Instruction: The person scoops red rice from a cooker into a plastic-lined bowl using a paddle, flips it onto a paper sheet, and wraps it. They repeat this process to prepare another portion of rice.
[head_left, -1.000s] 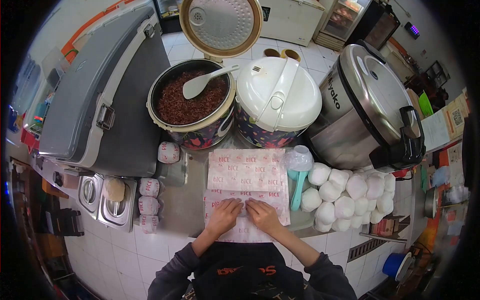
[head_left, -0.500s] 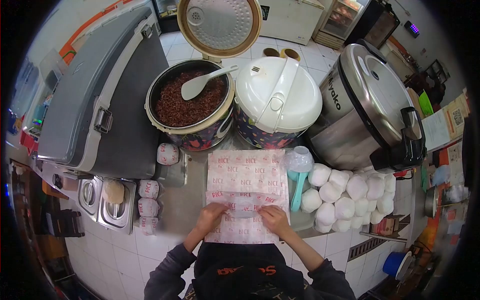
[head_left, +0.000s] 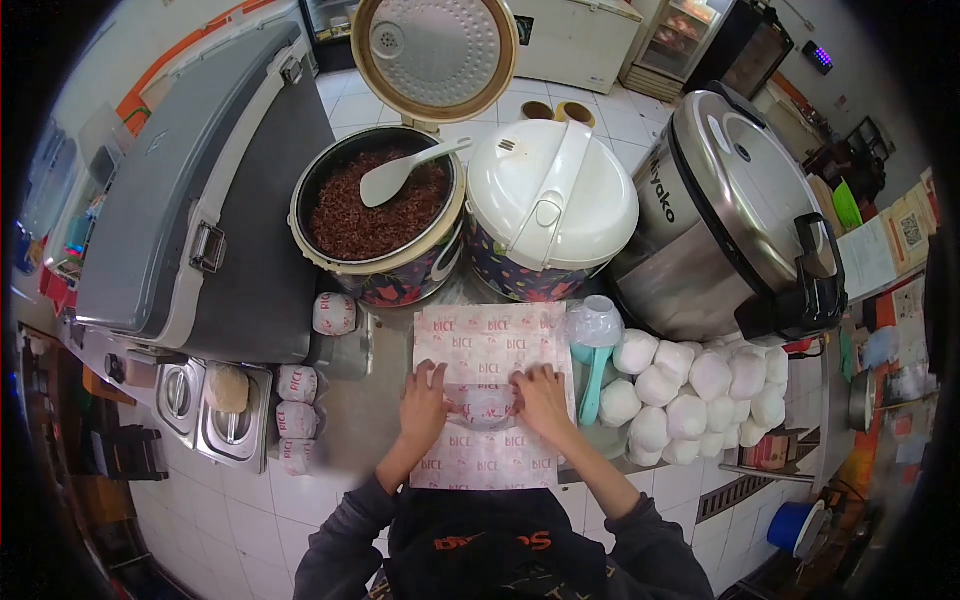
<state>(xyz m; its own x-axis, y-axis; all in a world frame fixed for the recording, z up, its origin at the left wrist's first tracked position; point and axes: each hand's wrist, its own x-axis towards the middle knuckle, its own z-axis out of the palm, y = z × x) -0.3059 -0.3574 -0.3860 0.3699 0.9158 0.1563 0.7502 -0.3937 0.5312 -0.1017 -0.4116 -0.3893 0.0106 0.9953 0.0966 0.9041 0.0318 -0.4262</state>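
On a stack of pink-and-white wrapping paper [head_left: 485, 465] printed "RICE" lies a rolled paper packet [head_left: 482, 406]. My left hand [head_left: 424, 402] grips its left end, fingers curled over it. At the opposite end my right hand [head_left: 541, 398] does the same. What is inside the packet is hidden by the paper. Close to the right edge of the paper, a clear plastic cup [head_left: 597, 322] sits by a teal-handled scoop [head_left: 594, 390]. Several white wrapped bundles [head_left: 686, 415] are piled farther right.
Ahead stands an open rice cooker of brown-red rice [head_left: 340, 215] with a white paddle [head_left: 385, 184], beside a closed cooker [head_left: 553, 190]. A steel cooker [head_left: 700, 240] is at right, a grey cooler box [head_left: 260, 230] at left. Wrapped rice packets [head_left: 297, 417] line the left side.
The paper has been rolled forward over the packet, away from me. Both hands have moved up a little, from the flap's lower edge to the packet's ends.
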